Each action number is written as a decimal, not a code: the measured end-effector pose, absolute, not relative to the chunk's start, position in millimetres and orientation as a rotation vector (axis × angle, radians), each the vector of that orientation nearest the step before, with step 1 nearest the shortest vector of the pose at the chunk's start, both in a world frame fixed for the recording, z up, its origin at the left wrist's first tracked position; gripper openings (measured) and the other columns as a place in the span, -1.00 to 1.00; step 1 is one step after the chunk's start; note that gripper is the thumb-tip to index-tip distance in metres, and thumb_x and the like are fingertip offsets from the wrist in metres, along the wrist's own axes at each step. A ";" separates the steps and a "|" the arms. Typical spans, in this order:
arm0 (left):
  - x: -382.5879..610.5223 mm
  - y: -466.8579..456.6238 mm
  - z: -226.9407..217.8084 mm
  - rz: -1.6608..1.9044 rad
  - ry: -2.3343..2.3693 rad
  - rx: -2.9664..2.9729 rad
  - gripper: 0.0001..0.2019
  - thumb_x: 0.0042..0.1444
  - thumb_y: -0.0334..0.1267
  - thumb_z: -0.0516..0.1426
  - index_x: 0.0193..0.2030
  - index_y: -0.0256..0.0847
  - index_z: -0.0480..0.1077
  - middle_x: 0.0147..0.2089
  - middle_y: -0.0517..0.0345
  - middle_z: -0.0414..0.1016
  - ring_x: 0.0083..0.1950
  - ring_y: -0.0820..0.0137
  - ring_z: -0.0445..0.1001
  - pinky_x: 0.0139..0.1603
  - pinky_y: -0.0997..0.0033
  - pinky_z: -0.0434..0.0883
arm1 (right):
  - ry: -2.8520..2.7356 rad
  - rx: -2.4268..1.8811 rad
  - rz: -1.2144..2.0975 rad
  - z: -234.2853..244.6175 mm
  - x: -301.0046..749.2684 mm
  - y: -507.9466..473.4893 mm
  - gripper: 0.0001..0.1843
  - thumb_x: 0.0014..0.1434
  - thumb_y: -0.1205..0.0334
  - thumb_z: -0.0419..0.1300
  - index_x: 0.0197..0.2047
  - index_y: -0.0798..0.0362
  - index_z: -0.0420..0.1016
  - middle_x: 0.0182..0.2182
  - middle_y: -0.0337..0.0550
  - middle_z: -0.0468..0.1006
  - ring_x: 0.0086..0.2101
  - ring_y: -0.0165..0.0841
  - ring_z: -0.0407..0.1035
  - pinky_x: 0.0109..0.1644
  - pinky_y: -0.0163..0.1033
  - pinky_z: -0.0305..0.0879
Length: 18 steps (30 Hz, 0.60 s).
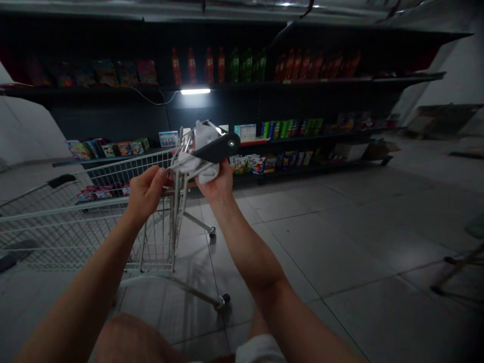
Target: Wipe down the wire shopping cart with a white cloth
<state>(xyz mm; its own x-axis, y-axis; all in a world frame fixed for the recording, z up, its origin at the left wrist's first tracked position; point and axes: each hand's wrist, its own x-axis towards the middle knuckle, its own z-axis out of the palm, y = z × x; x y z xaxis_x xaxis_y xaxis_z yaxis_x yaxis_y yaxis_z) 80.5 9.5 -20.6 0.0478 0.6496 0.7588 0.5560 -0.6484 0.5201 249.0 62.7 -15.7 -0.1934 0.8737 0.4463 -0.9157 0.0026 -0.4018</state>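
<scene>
grasped by the right hand [216, 184] is a white cloth [206, 135], bunched around a dark grey end piece [214, 148] at the top of the shopping cart [94, 205], at its upright end. this hand comes from below, with its palm turned up. the left hand [146, 190] has its fingers curled beside the same end of the cart, near the cloth; whether it pinches something thin or only touches the wire, i cannot tell. behind the cart stands a dark shelf unit [234, 103] with bottles [209, 65] and a lit lamp [195, 91].

it seems to me that the step in hand is working the cloth over the cart's upper end. in my judgement, a next move calls for a firm hold of the cloth, while the left hand steadies the cart.
</scene>
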 end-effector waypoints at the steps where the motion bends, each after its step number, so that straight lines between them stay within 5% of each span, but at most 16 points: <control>1: 77.0 8.9 -22.0 1.703 1.270 2.201 -0.56 0.24 0.08 0.00 -0.48 -0.19 0.39 -0.48 0.13 0.52 -0.51 0.48 0.39 -0.48 0.48 0.33 | -0.719 0.114 1.640 -16.0 242.9 57.7 -0.72 0.17 0.03 0.08 -0.18 -0.03 0.51 -0.40 -0.25 0.62 -0.19 -0.36 0.54 0.04 -0.09 0.49; 8: 70.3 -0.2 -19.2 1.890 1.312 2.182 -0.52 0.22 0.08 0.03 -0.55 -0.21 0.44 -0.60 0.16 0.45 -0.60 0.50 0.29 -0.57 0.49 0.23 | -0.596 0.155 1.655 -19.0 241.9 16.3 -0.67 0.17 0.17 0.02 -0.06 0.00 0.49 -0.28 -0.21 0.65 -0.10 -0.35 0.52 0.19 0.03 0.40; 18: 68.7 -26.8 -21.7 1.931 1.198 2.277 -0.51 0.27 0.00 0.05 -0.64 -0.19 0.31 -0.66 0.24 0.28 -0.62 0.53 0.23 -0.60 0.48 0.17 | -0.536 0.136 1.562 -20.4 239.8 -30.6 -0.69 0.09 0.19 0.03 -0.15 -0.03 0.50 -0.34 -0.26 0.65 -0.09 -0.34 0.52 0.24 -0.02 0.37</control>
<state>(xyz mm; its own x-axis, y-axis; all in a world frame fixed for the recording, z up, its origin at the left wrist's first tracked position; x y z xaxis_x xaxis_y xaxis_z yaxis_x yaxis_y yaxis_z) 68.7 -26.8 -21.7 0.0038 0.4813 0.8765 0.5716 -0.7203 0.3930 239.8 -30.6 -20.4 -0.0786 0.9104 0.4061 -0.9680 0.0277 -0.2494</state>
